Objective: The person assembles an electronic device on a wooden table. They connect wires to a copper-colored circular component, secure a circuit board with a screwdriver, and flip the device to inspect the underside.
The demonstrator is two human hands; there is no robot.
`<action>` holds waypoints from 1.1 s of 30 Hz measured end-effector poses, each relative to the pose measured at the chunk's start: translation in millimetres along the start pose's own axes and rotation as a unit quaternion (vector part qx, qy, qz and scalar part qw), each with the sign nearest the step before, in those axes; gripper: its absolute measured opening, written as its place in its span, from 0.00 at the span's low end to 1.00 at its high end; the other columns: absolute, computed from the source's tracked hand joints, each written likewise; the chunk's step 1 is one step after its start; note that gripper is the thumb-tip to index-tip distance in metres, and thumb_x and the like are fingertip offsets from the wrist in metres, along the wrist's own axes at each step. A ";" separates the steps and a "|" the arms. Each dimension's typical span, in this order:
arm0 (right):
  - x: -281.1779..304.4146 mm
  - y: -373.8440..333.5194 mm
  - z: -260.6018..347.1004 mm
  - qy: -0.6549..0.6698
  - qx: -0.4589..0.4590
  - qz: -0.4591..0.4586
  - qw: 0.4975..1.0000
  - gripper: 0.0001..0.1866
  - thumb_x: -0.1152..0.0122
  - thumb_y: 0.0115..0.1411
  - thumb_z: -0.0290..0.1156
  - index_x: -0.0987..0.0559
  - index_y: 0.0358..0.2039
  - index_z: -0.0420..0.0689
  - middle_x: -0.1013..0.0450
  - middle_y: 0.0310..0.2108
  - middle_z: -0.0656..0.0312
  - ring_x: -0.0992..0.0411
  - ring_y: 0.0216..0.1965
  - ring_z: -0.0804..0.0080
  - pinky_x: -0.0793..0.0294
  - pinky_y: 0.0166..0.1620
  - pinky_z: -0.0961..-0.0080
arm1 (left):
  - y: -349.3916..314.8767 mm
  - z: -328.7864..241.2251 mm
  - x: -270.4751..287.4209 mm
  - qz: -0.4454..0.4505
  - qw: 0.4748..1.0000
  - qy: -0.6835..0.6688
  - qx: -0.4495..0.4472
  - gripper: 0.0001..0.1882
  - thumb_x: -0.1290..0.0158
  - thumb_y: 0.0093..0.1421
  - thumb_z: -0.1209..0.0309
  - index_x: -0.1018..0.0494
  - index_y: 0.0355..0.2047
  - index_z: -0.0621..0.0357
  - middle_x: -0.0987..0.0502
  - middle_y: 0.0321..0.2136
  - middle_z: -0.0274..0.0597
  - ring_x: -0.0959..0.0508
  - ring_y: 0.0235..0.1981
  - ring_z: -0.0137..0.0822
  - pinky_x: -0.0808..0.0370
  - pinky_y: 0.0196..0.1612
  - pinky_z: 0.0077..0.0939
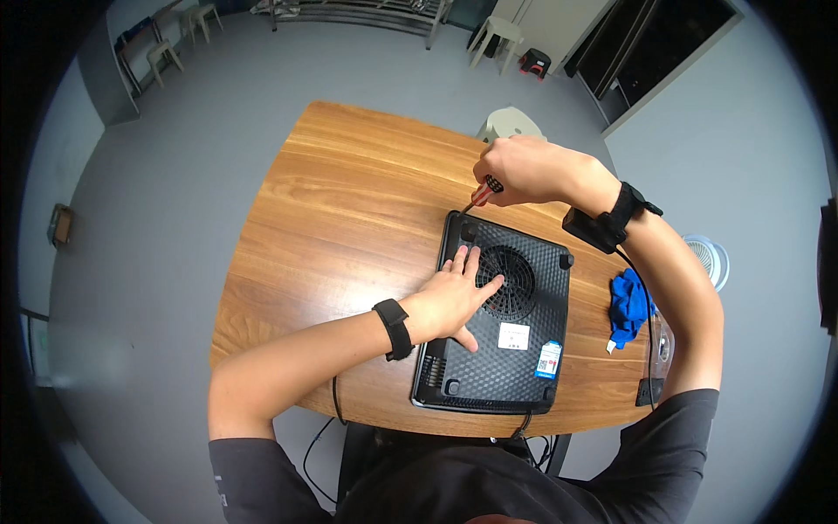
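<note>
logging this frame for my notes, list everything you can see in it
appliance: 1, black, upside down on table
screwdriver: 1, red and black handle, at appliance's far left corner
cloth: 1, blue, right of appliance
table: 1, brown wood, centre
stools: several, pale, far floor
fan: 1, white, floor at right
left hand: 1, flat on appliance, black wrist strap
right hand: 1, gripping screwdriver, black wrist strap

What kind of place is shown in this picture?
Probably a plain workroom or workshop, not a home: a wooden table on a bare grey floor, plastic stools by the wall, and an upturned black appliance being unscrewed.
</note>
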State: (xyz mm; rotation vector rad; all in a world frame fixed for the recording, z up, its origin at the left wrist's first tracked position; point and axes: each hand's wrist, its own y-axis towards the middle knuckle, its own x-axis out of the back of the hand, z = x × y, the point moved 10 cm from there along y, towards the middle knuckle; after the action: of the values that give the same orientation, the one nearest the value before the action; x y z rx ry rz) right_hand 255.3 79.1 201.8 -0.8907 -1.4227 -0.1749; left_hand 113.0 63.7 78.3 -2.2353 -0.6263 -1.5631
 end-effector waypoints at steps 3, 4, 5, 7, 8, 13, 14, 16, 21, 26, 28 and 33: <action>0.2 3.8 -0.4 0.015 -0.026 0.024 0.999 0.17 0.29 0.57 0.40 0.15 0.34 0.37 0.20 0.28 0.47 0.21 0.34 0.47 0.21 0.39 0.57 | -0.6 -0.6 1.2 0.002 1.000 0.003 -0.001 0.66 0.33 0.41 0.33 0.45 0.73 0.57 0.48 0.65 0.88 0.42 0.67 0.81 0.33 0.66 0.56; -0.5 6.4 -0.7 0.017 -0.034 0.032 0.999 0.18 0.28 0.57 0.41 0.15 0.33 0.36 0.20 0.26 0.47 0.21 0.33 0.46 0.21 0.38 0.56 | -0.6 -0.1 1.2 0.001 1.000 0.002 -0.001 0.66 0.33 0.41 0.33 0.45 0.73 0.57 0.48 0.65 0.88 0.42 0.67 0.81 0.32 0.66 0.56; -1.4 9.3 -3.4 0.026 -0.051 0.037 0.998 0.18 0.29 0.57 0.42 0.15 0.32 0.36 0.21 0.26 0.46 0.21 0.33 0.46 0.21 0.38 0.56 | -0.6 0.0 1.1 0.000 1.000 0.005 0.000 0.66 0.33 0.41 0.33 0.45 0.73 0.57 0.48 0.65 0.88 0.42 0.67 0.81 0.32 0.66 0.56; -6.2 12.9 -9.9 0.045 -0.090 0.048 0.994 0.19 0.30 0.59 0.43 0.15 0.29 0.35 0.21 0.25 0.46 0.21 0.32 0.44 0.21 0.38 0.55 | -0.1 -1.8 1.3 -0.002 1.000 0.011 -0.002 0.66 0.33 0.41 0.33 0.45 0.73 0.56 0.48 0.65 0.89 0.43 0.67 0.81 0.32 0.66 0.55; -11.9 16.4 -18.0 0.044 -0.121 0.060 0.990 0.19 0.31 0.59 0.43 0.16 0.31 0.35 0.21 0.26 0.45 0.21 0.33 0.44 0.21 0.39 0.54 | 1.3 -1.7 0.7 0.005 1.000 0.010 -0.001 0.66 0.33 0.41 0.33 0.45 0.73 0.56 0.48 0.65 0.89 0.43 0.67 0.81 0.32 0.66 0.55; -3.4 13.6 -28.3 0.055 -0.161 0.018 0.985 0.21 0.32 0.61 0.42 0.23 0.43 0.37 0.20 0.34 0.45 0.21 0.38 0.45 0.22 0.42 0.54 | 1.6 1.9 0.3 0.029 0.999 -0.012 0.011 0.66 0.32 0.40 0.33 0.46 0.73 0.54 0.49 0.66 0.89 0.44 0.68 0.82 0.33 0.67 0.56; -1.1 7.0 -25.9 0.057 -0.120 0.006 0.991 0.21 0.31 0.61 0.40 0.25 0.45 0.38 0.21 0.36 0.45 0.21 0.39 0.45 0.22 0.43 0.54 | 2.6 0.5 0.9 0.026 1.000 -0.011 0.007 0.66 0.32 0.40 0.33 0.46 0.73 0.54 0.50 0.66 0.89 0.44 0.68 0.82 0.33 0.67 0.56; 4.4 -5.7 -18.1 0.062 -0.029 -0.019 0.997 0.23 0.31 0.60 0.38 0.29 0.49 0.39 0.22 0.39 0.47 0.21 0.40 0.46 0.22 0.43 0.55 | 3.3 0.4 0.0 0.022 1.000 -0.011 0.005 0.67 0.32 0.40 0.33 0.46 0.73 0.54 0.50 0.66 0.89 0.44 0.68 0.81 0.32 0.66 0.56; 10.9 -14.4 -7.5 0.128 0.000 -0.116 0.985 0.16 0.37 0.67 0.37 0.24 0.37 0.34 0.22 0.34 0.46 0.21 0.37 0.45 0.22 0.39 0.58 | 3.2 1.8 -0.8 0.028 1.000 -0.007 0.012 0.67 0.32 0.40 0.34 0.46 0.74 0.53 0.51 0.66 0.89 0.45 0.68 0.81 0.30 0.65 0.55; 8.3 -11.4 -6.5 0.019 -0.060 -0.119 0.991 0.24 0.47 0.72 0.47 0.23 0.32 0.35 0.24 0.20 0.46 0.22 0.27 0.42 0.21 0.35 0.55 | 3.4 0.3 0.6 0.020 1.000 -0.008 0.009 0.67 0.31 0.39 0.34 0.46 0.74 0.53 0.51 0.66 0.89 0.44 0.68 0.82 0.30 0.65 0.54; 6.1 -11.9 -10.4 0.002 -0.106 -0.061 0.992 0.22 0.47 0.72 0.45 0.24 0.36 0.34 0.23 0.27 0.44 0.22 0.31 0.43 0.20 0.37 0.55 | 3.1 0.8 1.3 0.015 1.000 -0.007 0.006 0.67 0.31 0.39 0.34 0.46 0.74 0.53 0.51 0.66 0.89 0.44 0.68 0.82 0.29 0.64 0.54; 7.9 -20.0 -6.3 0.069 -0.027 -0.118 0.990 0.19 0.43 0.68 0.36 0.30 0.53 0.37 0.26 0.45 0.41 0.22 0.45 0.41 0.20 0.46 0.53 | 2.4 0.3 2.5 0.015 1.000 -0.003 0.004 0.66 0.31 0.39 0.34 0.46 0.73 0.52 0.50 0.66 0.88 0.44 0.68 0.82 0.28 0.63 0.54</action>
State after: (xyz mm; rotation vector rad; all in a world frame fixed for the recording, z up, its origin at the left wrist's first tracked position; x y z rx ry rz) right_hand 249.8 64.7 218.1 -0.7373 -1.3970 -0.4469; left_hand 115.2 62.2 80.5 -2.2342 -0.5968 -1.5361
